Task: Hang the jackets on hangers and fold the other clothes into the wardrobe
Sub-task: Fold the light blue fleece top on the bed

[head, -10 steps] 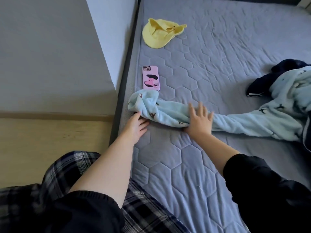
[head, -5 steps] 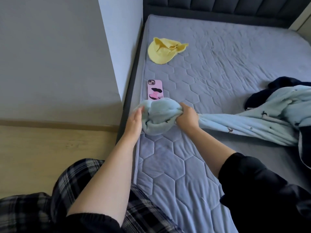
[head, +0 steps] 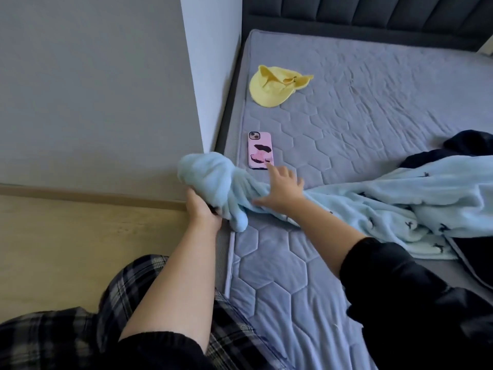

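two hands work on one pale blue fleece garment [head: 400, 204] with small dark figures printed on it, which lies across the grey quilted mattress [head: 293, 276] of the bed. we see our left hand [head: 200, 209] at the bed's left edge, its grip clamped from below on the bunched end of the garment, which sits a little above the mattress; a short lobe of fleece hangs down beside the wrist. our right hand [head: 282, 190] lies on the stretched cloth just beside that bundle, its grip apart, fingers spread and straight, the forefinger tip close to the lower edge of a pink phone [head: 260, 150] lying face down on the mattress. the rest of the garment runs to the right and piles up beside a dark navy garment [head: 466, 142]. farther up the bed, well apart from the hands, lies a yellow hat [head: 272, 88]. a dark padded headboard [head: 373, 17] closes the far end. to the left are a grey wall [head: 93, 89] and a wooden floor [head: 66, 249]; plaid trousers [head: 66, 337] and a black sleeve [head: 413, 303] fill the bottom
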